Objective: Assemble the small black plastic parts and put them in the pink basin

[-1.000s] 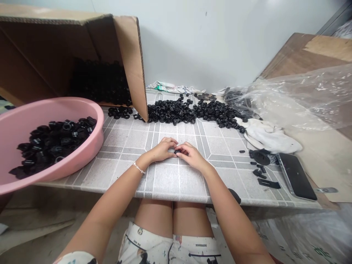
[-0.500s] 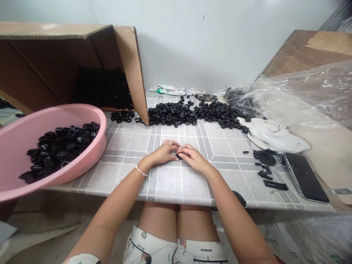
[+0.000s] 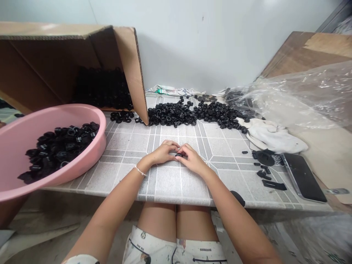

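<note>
The left hand (image 3: 164, 152) and right hand (image 3: 194, 160) meet low over the tiled counter (image 3: 176, 183), their fingers curled and closed on a small black plastic piece (image 3: 179, 155) pinched between them, mostly hidden by the fingertips. A pink basin (image 3: 68, 172) holding a heap of black pieces (image 3: 60, 152) sits to the left beside a cardboard box (image 3: 129, 66), while a long spread of loose black pieces (image 3: 189, 113) lies across the counter ahead, near a white cloth (image 3: 275, 136).

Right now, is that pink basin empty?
No, the pink basin is not empty: a heap of black nuts lies in its lower side, with bare pink wall above them.
</note>
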The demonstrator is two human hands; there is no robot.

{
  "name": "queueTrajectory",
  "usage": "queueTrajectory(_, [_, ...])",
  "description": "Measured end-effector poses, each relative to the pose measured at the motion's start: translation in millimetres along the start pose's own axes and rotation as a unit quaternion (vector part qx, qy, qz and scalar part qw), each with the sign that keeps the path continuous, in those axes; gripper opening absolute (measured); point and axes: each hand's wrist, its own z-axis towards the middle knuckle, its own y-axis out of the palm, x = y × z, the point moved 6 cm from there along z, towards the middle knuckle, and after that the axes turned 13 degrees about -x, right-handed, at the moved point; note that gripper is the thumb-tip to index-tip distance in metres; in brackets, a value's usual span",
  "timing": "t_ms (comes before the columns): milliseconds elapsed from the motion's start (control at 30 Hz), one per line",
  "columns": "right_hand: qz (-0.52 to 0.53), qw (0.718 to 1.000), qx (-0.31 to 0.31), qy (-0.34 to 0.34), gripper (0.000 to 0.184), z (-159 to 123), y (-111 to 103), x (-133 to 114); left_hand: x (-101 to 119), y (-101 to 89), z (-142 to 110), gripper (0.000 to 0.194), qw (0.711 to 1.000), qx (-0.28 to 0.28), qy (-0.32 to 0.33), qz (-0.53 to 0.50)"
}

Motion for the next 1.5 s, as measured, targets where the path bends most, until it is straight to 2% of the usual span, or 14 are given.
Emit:
queueTrajectory(167, [0.062,0.997,-0.052,0.002,0.020,-0.5,-2.5,10.2,-1.2,0.3,-0.2,0.022,1.000,-0.009,-0.004,0.003])
queueTrajectory(467, [0.009,1.000,-0.001,0.003,0.009,2.4,1.0,2.3,2.8,-1.5,-0.2,0.019,1.000,-0.005,0.001,-0.007])
queueTrajectory(633, [0.062,0.997,-0.044,0.010,0.019,1.1,-0.5,6.4,1.8,-1.2,-0.2,0.017,1.000,-0.008,-0.001,-0.013])
queueTrajectory(700, [0.071,0.996,-0.047,0.008,0.018,0.3,-1.7,6.4,1.0,-1.4,-0.2,0.016,1.000,-0.009,-0.003,-0.014])
queueTrajectory(833, [0.055,0.998,-0.025,-0.004,0.010,0.6,-0.3,4.2,1.7,-1.3,-0.8,0.017,1.000,-0.021,0.001,-0.018])
queueTrajectory(967, [0.032,0.999,0.011,-0.028,0.009,1.9,4.8,2.0,3.2,-1.5,-1.7,0.017,1.000,-0.021,0.003,-0.010])
queueTrajectory(1067, [0.027,0.999,0.033,-0.017,0.010,2.6,5.4,4.2,3.7,-1.2,-1.5,0.019,1.000,-0.018,0.003,-0.006])
queueTrajectory(1133, [0.039,0.999,0.028,-0.004,0.011,2.9,4.0,6.1,3.3,-0.7,-1.1,0.019,1.000,-0.018,-0.001,-0.007])
queueTrajectory(1300, [0.080,0.996,-0.035,-0.002,0.016,1.7,1.2,5.5,-1.2,0.3,-0.1,0.016,1.000,-0.014,-0.008,-0.021])
queueTrajectory(1500, [0.056,0.998,-0.016,-0.012,0.012,2.8,2.0,5.6,-1.6,-0.4,0.1,0.015,1.000,-0.003,0.008,-0.022])
